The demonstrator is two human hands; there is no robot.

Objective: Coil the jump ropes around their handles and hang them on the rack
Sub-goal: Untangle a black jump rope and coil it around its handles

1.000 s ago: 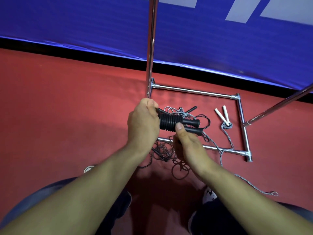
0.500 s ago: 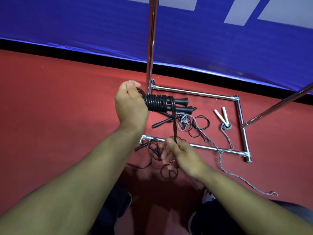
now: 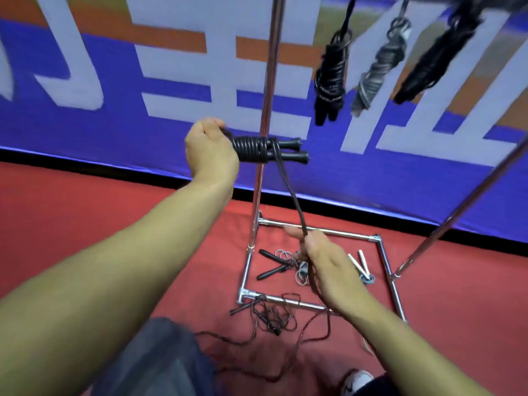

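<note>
Head view: my left hand (image 3: 210, 150) is curled round one end of the pair of black plastic jump-rope handles (image 3: 285, 151), held level, with black cord wound in tight turns around them. My right hand (image 3: 323, 261) pinches the free length of dark cord (image 3: 288, 192), which runs taut from the coil down to it. Beneath lies a red matte floor (image 3: 85, 224), bordered by a blue banner with white and orange lettering (image 3: 171, 81). A chrome tubular rack (image 3: 264, 110) stands on a rectangular base; three coiled ropes (image 3: 331, 70) hang near its top. Loose ropes with black handles (image 3: 270, 267) and white handles (image 3: 357, 262) lie inside the base.
</note>
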